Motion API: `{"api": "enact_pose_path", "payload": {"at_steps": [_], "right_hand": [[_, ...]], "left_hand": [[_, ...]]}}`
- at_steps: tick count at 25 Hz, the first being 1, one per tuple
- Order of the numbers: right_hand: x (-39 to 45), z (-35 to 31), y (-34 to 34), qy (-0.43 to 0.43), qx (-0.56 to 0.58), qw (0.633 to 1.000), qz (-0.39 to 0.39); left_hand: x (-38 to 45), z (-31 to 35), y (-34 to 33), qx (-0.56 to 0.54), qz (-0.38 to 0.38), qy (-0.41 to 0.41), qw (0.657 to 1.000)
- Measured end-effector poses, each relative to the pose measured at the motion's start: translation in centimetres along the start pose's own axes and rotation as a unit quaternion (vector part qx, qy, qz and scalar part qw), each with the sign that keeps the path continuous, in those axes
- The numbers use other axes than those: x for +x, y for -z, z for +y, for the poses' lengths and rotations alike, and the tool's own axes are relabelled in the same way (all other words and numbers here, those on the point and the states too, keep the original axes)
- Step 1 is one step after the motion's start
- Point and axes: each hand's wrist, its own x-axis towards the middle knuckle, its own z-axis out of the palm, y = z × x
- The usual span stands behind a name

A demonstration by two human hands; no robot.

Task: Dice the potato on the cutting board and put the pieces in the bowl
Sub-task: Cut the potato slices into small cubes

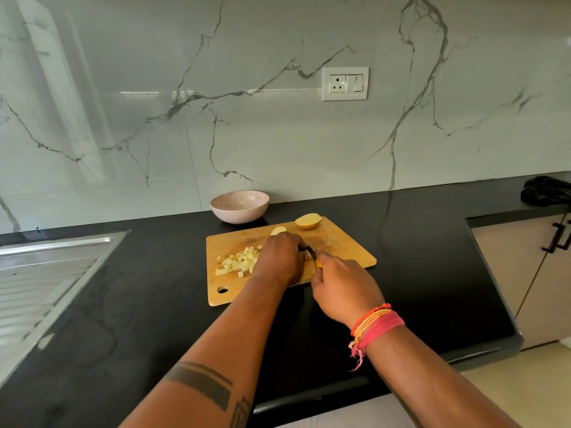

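Dicing is midway, we judge: our left hand curls over a potato piece on the cutting board to steady it, while our right hand grips the yellow-handled knife. Diced cubes wait leftward; the bowl stands behind, apparently empty.

Black worktop, glossy, runs along marble wall. Wooden cutting board at centre, flat. Pink bowl at 11 o'clock of board, just beside its far edge. Steel sink drainer set in at 9 o'clock. Dark cloth at 2 o'clock, far corner.
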Motion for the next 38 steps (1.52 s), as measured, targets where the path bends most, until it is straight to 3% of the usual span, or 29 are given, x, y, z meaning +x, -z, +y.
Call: {"api": "enact_pose_path", "payload": {"at_steps": [7, 13, 23, 38], "right_hand": [[0.5, -0.9, 0.0, 0.022, -0.038, 0.998, -0.048], [-1.2, 0.2, 0.7, 0.035, -0.053, 0.997, -0.049], [-2.4, 0.6, 1.0, -0.018, 0.042, 0.999, 0.006], [-1.4, 0.0, 0.9, 0.027, -0.016, 0.998, -0.05]], "left_hand": [[0.0, 0.1, 0.0, -0.007, 0.004, 0.019, 1.0], [-0.1, 0.5, 0.1, 0.016, -0.001, 0.024, 1.0], [-0.1, 0.4, 0.3, 0.007, 0.005, 0.035, 0.999], [-0.1, 0.5, 0.2, -0.008, 0.016, 0.056, 0.998]]}}
